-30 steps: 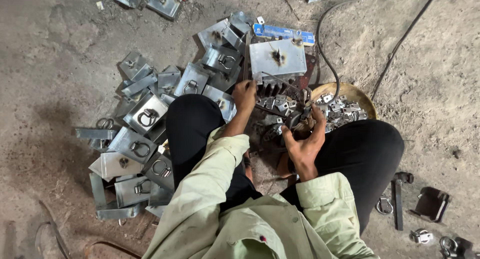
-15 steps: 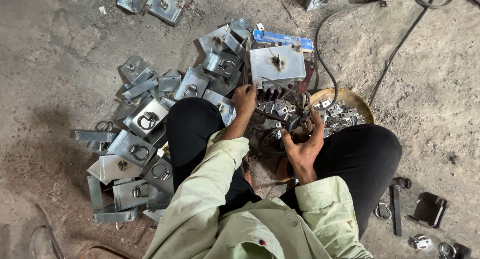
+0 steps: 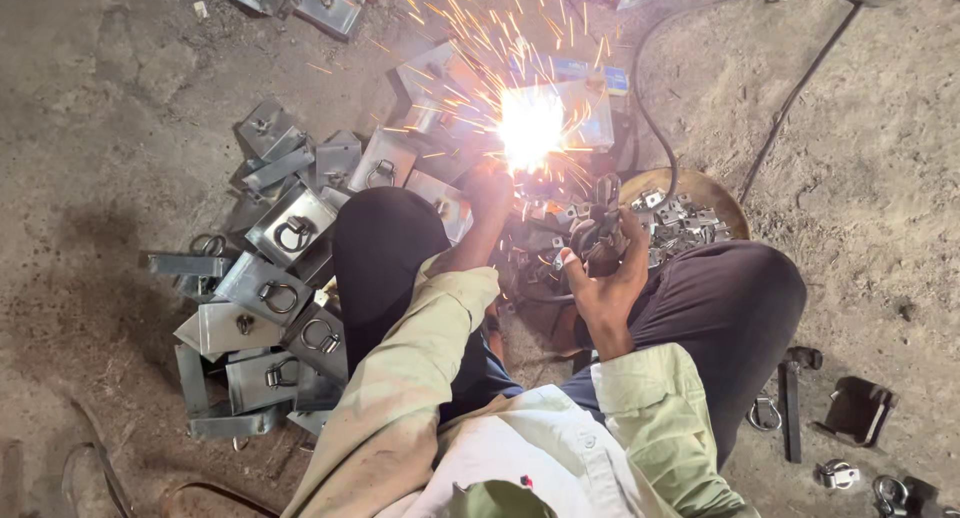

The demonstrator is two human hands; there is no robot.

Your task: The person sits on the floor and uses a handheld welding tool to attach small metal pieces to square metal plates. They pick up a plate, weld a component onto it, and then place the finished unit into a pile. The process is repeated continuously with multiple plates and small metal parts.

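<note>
- Sparks burst from a white welding flash (image 3: pixel 530 128) on the square metal plate (image 3: pixel 590 113), which lies flat on the ground ahead of the knees; its long axis cannot be told in the glare.
- Left hand (image 3: pixel 490 190) reaches to the flash's edge, whether grasping or loose I cannot tell.
- Right hand (image 3: pixel 600 268) is clenched round a dark electrode holder (image 3: pixel 600 223) pointing away toward the flash, its cable (image 3: pixel 650 128) curving beyond.
- Round pan (image 3: pixel 720 193) of small fittings sits just right; ringed plates (image 3: pixel 285 228) are heaped left (crowding the knee).
</note>
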